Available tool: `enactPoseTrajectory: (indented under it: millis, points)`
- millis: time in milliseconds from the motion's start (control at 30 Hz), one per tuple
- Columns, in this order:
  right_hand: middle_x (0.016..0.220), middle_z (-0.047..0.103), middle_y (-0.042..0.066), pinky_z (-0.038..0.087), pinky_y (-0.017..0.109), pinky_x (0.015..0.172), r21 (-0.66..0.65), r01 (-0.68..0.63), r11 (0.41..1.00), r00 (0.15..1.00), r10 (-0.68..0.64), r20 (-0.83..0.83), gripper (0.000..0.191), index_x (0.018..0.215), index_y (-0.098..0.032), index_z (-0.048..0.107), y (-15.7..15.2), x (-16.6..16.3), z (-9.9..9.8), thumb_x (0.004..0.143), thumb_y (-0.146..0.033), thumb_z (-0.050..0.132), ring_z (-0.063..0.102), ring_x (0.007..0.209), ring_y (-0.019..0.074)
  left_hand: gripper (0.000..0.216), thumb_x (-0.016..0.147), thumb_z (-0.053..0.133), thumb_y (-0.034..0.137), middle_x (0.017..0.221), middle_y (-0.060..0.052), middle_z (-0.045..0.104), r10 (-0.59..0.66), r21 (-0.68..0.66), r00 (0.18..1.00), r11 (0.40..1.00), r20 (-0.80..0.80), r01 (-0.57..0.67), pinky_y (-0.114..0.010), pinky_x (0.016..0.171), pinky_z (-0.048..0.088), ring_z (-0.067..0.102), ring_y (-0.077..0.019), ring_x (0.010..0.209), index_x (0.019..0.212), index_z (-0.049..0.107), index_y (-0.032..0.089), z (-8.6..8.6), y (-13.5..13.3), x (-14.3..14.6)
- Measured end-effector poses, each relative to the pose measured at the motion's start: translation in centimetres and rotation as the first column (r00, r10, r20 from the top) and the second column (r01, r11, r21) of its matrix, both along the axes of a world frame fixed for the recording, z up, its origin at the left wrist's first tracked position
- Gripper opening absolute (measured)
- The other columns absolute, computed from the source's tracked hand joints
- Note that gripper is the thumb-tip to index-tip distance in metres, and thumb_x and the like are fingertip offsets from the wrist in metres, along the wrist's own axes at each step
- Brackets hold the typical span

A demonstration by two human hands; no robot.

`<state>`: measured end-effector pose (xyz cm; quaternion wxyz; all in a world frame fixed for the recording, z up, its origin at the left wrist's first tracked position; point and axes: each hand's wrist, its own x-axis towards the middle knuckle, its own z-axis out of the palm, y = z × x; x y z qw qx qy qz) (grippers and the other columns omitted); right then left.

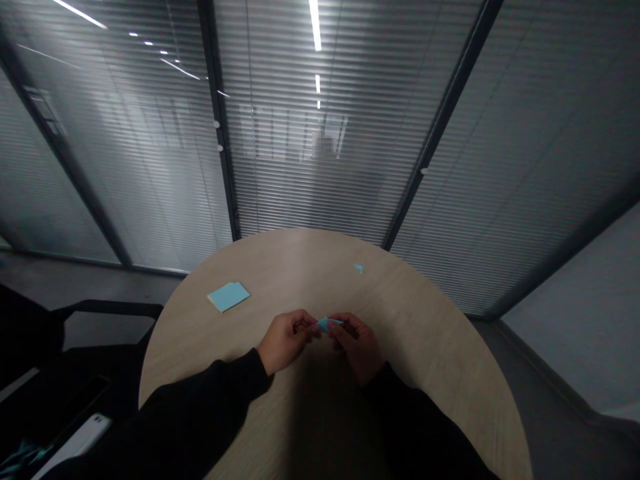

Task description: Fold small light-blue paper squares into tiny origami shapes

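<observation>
Blk long sleeves (200, 413), snug at wrists; both hands (285, 341) bare

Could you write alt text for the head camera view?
A person's left hand and right hand pinch a small folded piece of blue paper over a round wood-toned table; a blue paper pad and a small blue scrap lie beyond.

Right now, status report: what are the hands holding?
Left hand, right hand: pinching folded light-blue paper. Light-blue paper pad, small blue paper scrap: apart from hands, on round wooden table.
</observation>
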<state>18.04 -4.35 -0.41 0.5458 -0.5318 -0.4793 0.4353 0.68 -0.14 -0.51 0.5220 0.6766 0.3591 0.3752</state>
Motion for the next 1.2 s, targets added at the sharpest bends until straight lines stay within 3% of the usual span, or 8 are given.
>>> enactPoseTrajectory:
  millis: [167,300,367,533,767,900,1200]
  points:
    - [0.064,0.061,-0.001,0.040,0.023,0.047,0.045,-0.005,0.999,1.000,0.004,0.017,0.037,0.086,-0.017,0.065,0.10,0.05,-0.19,0.070,-0.049,0.071,0.050,0.049,0.0104,0.029,0.081,0.065,0.041,0.072,-0.005,0.067,-0.002,-0.021,0.999,1.000,0.050,0.003,-0.022,0.054,0.039,0.053,-0.0103,0.057,0.082,0.065,0.012,0.21,0.01,0.09]
    - [0.061,0.062,-0.001,0.044,0.024,0.049,0.091,0.022,0.996,1.000,-0.022,-0.007,0.034,0.085,-0.018,0.064,0.24,0.12,-0.39,0.070,-0.047,0.072,0.053,0.050,0.0117,0.046,0.076,0.071,0.044,0.085,-0.006,0.067,-0.065,-0.163,0.963,0.980,0.263,0.111,-0.024,0.061,0.045,0.057,-0.0108,0.064,0.109,0.058,0.014,-0.09,0.03,0.51]
    - [0.057,0.062,-0.002,0.045,0.025,0.051,0.100,0.040,0.994,0.999,-0.040,-0.006,0.031,0.085,-0.018,0.064,0.23,0.11,-0.44,0.071,-0.044,0.071,0.055,0.050,0.0124,0.052,0.076,0.072,0.045,0.087,-0.006,0.067,-0.052,-0.230,0.940,0.964,0.337,0.136,-0.025,0.061,0.046,0.058,-0.0107,0.064,0.114,0.056,0.014,-0.15,-0.05,0.68]
    - [0.063,0.068,0.001,0.050,0.027,0.057,0.109,0.017,0.994,0.996,-0.026,0.085,0.024,0.090,-0.018,0.067,-0.25,-0.06,-0.02,0.073,-0.035,0.067,0.063,0.058,0.0156,0.046,0.074,0.074,0.045,0.075,-0.003,0.065,0.028,-0.327,0.918,0.938,0.396,0.112,-0.026,0.064,0.047,0.058,-0.0109,0.063,0.101,0.063,0.010,0.05,-0.37,0.80]
    - [0.071,0.071,0.004,0.053,0.028,0.060,0.187,-0.056,0.981,0.987,0.026,0.161,0.029,0.096,-0.018,0.067,-0.57,-0.11,0.37,0.079,-0.041,0.063,0.067,0.065,0.0175,0.044,0.071,0.078,0.040,0.072,-0.002,0.066,0.081,-0.340,0.903,0.937,0.422,0.075,-0.027,0.069,0.047,0.060,-0.0116,0.065,0.099,0.063,0.011,0.37,-0.50,0.76]
    - [0.079,0.072,0.005,0.054,0.028,0.062,0.224,-0.040,0.974,0.955,-0.029,0.296,0.022,0.094,-0.020,0.067,-0.49,0.05,0.00,0.080,-0.037,0.064,0.068,0.070,0.0189,0.039,0.077,0.072,0.044,0.076,-0.004,0.067,0.088,-0.373,0.884,0.922,0.458,0.101,-0.029,0.073,0.049,0.062,-0.0124,0.069,0.096,0.065,0.011,0.31,-0.55,0.85]
    - [0.098,0.067,0.007,0.054,0.026,0.061,0.373,-0.073,0.925,0.884,-0.113,0.453,0.014,0.092,-0.022,0.068,-0.51,-0.06,0.14,0.085,-0.027,0.057,0.065,0.076,0.0166,0.042,0.068,0.081,0.033,0.085,-0.007,0.071,0.100,-0.414,0.881,0.903,0.463,0.115,-0.030,0.078,0.049,0.064,-0.0127,0.073,0.101,0.068,0.010,-0.25,-0.46,0.85]
